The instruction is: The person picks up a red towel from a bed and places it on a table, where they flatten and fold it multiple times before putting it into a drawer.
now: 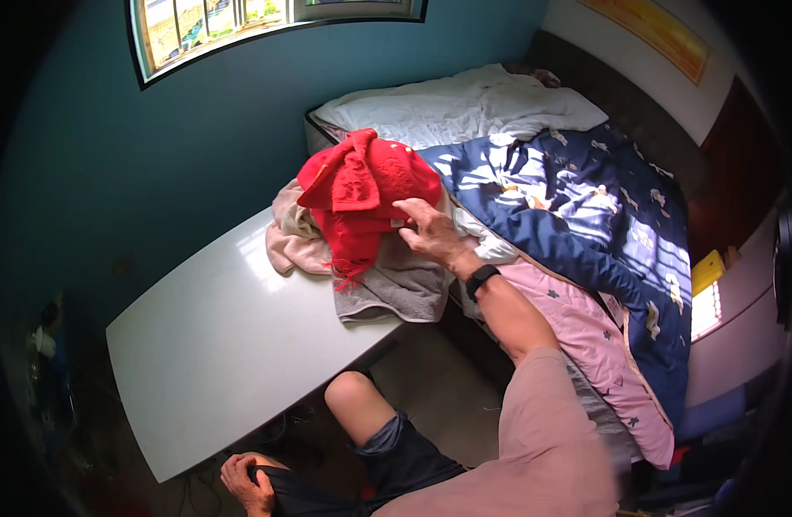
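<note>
A bunched red cloth with a fringed end [366,177], which looks like a scarf, lies heaped at the far right end of the white table [232,353]. My right hand [434,234] reaches to its right side, thumb and forefinger apart, with a small white tag on the cloth between them. Under the red heap lie a beige-pink towel [288,237] and a grey towel [396,289] whose edge hangs over the table's corner. My left hand [248,484] rests on my knee at the lower left, fingers laid over it and holding nothing.
To the right stands a bed with a navy patterned quilt [577,202], a pink sheet [577,319] and a pale cover [465,108]. A barred window [215,30] is in the teal wall. Yellow and pale items [708,280] stand beyond the bed, and cables hang below the table.
</note>
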{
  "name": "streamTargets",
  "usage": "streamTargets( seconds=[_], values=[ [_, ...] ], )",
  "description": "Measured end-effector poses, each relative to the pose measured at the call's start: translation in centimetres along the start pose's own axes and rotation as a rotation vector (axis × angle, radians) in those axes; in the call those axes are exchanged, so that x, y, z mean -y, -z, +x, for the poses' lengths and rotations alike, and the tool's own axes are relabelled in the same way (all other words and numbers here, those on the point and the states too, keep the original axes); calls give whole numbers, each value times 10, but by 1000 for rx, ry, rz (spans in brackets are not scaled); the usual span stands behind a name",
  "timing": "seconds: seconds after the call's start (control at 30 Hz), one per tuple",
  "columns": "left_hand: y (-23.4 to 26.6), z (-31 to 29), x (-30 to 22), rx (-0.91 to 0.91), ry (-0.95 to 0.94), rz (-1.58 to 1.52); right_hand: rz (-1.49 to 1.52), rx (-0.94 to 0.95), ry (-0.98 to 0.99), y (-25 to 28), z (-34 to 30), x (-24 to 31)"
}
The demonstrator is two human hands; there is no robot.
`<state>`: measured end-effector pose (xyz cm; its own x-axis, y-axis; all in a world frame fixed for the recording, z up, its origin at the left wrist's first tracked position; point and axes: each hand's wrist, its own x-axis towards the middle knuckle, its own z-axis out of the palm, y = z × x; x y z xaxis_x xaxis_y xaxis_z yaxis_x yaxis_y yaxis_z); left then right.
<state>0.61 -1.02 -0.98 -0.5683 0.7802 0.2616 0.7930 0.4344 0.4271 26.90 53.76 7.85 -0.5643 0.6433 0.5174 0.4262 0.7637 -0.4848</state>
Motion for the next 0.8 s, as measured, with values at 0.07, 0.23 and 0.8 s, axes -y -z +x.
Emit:
streamTargets(
  seconds=[0.07, 0.23, 0.8],
  values=[
    [1, 2, -1, 9, -12, -7, -348, -131, 177, 58, -39, -38],
    [-10, 6, 6, 18, -59, -35, -944, -48, -576, 240, -203, -123],
    [-10, 7, 5, 14, -44, 8, -728, -347, -707, 357, -275, -111]
  ],
)
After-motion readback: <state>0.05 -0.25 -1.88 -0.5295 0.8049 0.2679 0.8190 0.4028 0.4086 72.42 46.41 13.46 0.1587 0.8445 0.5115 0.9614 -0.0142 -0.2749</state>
